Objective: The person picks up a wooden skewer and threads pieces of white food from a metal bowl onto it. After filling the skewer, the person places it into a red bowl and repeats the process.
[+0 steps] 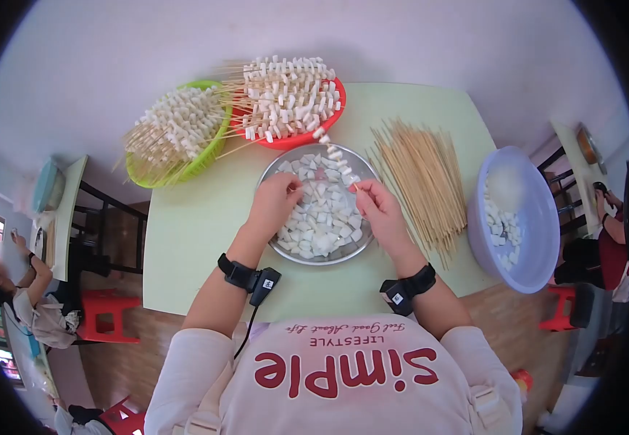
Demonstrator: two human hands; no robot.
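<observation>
- Pale green and square-cornered, your counter (191,239) sits against a plain wall, with people seated at other tables off to both sides.
- Your left hand (277,197) dips into the metal bowl (280,168) of white cubes (323,221), fingers curled together over a piece; whether it has one pinched I cannot tell.
- Your right hand (378,209) is closed on a skewer (338,161) by its lower end, tip angled up and away from you, several cubes already threaded near that tip.
- Held that way, the point stays over the bowl, so a dropped cube would likely land back in it.
- Bare bamboo sticks (422,181) lie fanned just right of the bowl, near your right hand.
- Finished skewers are heaped in the red basket (338,100) and green basket (214,145) at the far edge.
- At your right, a lilac tub (539,217) of more cubes overhangs the counter edge.
- Open room lies left of the bowl and along the near edge.
</observation>
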